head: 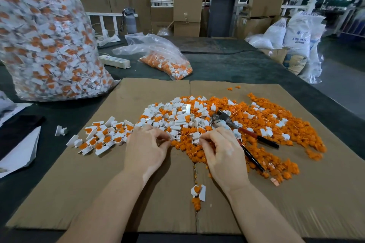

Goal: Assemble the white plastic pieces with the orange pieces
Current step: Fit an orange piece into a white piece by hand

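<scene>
Head view: a person's left hand point(146, 147) and right hand point(221, 149) are reaching, fingers curled, into the near edge of the loose white pieces point(177, 116) and orange pieces point(276, 124) heaped just ahead on cardboard point(79, 183); the left is pinching a white piece, the right's grasp being hidden; orange is lying nearer the right

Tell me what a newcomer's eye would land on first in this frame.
The spread of loose orange pieces and white pieces over the cardboard sheet, with both hands at its near edge: left hand, right hand, fingers curled into the pile. Next, the huge clear bag of assembled parts at far left, and pliers lying right of the hands.
</scene>
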